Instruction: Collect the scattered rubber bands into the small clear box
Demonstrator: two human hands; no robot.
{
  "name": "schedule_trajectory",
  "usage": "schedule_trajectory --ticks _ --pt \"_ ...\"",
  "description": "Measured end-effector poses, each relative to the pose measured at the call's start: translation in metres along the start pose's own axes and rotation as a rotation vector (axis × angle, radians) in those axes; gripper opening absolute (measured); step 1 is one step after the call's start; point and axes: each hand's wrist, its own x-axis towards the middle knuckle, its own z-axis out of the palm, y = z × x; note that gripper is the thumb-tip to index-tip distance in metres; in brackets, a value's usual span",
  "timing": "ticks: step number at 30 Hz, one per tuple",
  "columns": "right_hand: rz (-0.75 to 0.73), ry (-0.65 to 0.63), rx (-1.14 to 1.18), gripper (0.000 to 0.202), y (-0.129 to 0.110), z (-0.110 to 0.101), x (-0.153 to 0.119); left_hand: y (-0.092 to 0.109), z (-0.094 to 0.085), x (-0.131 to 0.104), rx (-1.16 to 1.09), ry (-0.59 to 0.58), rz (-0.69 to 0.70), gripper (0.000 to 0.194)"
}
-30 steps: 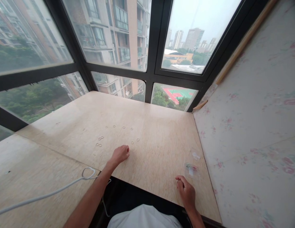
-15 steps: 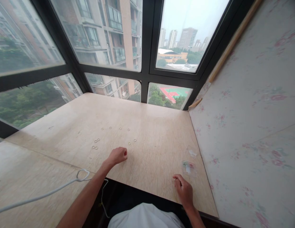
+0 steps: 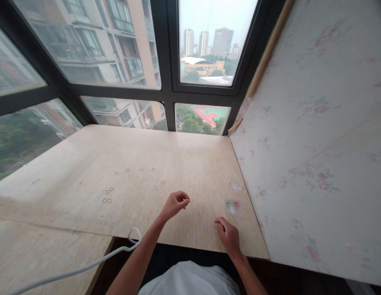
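Note:
My left hand (image 3: 175,205) is over the middle of the pale table (image 3: 193,159), its thumb and fingertips drawn together. Anything between them is too small to make out. Right of it, nearer the table's front edge, is my right hand (image 3: 229,237), closed with the forefinger bent against the thumb; its contents are hidden. Several thin small rings lie beyond and left of my left hand, among them a single ring (image 3: 163,182) and a touching pair. Close to my right hand, a clear plastic bag (image 3: 232,207) holds small green and red pieces.
Another clear bag (image 3: 236,187) lies behind the first, by the flowered wall (image 3: 289,164) on the right. A white cable (image 3: 95,262) loops over the front left edge. Dark-framed windows (image 3: 167,92) border the table's far side.
My left hand has moved right, away from the rings and closer to my right hand, and its fist has loosened into a pinch. The view has turned to the right.

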Motion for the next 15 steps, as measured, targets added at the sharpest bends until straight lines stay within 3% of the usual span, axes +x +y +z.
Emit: schedule_trajectory --ticks 4,10,15 --pt "-0.006 0.004 0.03 0.031 -0.002 -0.001 0.001 0.006 0.044 0.012 -0.01 0.001 0.019 0.017" --pt "-0.01 0.029 0.061 0.03 -0.008 -0.005 0.002 0.02 0.103 0.028 0.04 -0.098 0.095 0.015" --pt "0.005 0.067 0.07 0.029 -0.009 -0.005 0.002 0.018 0.144 0.037 0.14 -0.129 0.097 0.014"
